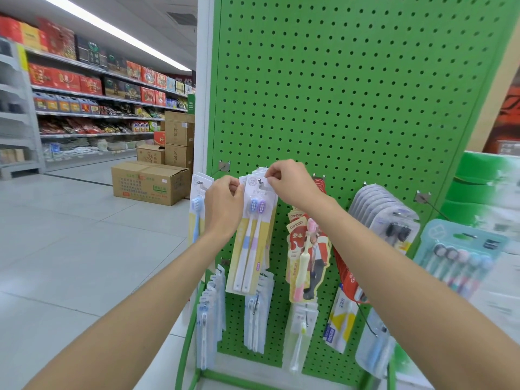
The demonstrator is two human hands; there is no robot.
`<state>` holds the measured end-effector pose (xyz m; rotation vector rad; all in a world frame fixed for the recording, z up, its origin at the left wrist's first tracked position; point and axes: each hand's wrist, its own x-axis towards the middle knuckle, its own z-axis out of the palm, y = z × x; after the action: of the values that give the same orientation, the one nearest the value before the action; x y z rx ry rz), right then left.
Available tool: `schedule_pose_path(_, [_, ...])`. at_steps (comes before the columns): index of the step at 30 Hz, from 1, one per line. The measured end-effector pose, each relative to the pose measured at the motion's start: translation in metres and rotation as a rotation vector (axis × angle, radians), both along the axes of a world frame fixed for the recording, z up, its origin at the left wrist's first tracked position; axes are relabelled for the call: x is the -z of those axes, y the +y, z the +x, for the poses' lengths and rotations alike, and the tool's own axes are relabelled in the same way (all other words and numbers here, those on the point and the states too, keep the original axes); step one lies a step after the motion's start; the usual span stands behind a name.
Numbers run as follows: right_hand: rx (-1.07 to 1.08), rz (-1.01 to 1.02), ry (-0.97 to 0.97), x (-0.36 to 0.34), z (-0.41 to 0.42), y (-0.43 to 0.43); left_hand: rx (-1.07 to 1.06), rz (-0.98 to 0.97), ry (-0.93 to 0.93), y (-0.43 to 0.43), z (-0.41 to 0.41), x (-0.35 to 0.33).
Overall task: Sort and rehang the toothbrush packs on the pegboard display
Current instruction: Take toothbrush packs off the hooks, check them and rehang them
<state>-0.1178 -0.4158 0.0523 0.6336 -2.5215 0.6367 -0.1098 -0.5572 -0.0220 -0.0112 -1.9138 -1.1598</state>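
We find left hand (223, 205) and right hand (289, 181) pinching the yellow-and-white twin toothbrush pack (251, 240) at the metal peg (261, 181); missing the peg could drop it.

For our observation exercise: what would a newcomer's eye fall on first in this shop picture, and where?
The bright green pegboard fills the middle and right of the view. Low on it, the left hand and right hand both pinch the top of a yellow twin toothbrush pack at a hook. To the left, cardboard boxes sit on the aisle floor.
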Motion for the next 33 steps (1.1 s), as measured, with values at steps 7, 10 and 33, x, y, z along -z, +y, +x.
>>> schedule_pose_path(7, [0.014,-0.037,0.014,0.003,0.005,-0.003,-0.074,-0.057,0.009,0.0,0.021,-0.002])
schedule_pose_path(10, [0.014,-0.053,0.005,0.005,0.005,-0.003,-0.074,-0.077,-0.039,-0.005,0.029,0.002])
schedule_pose_path(33, [0.015,-0.348,0.092,0.028,0.047,-0.011,0.154,0.31,-0.233,-0.013,0.064,0.01])
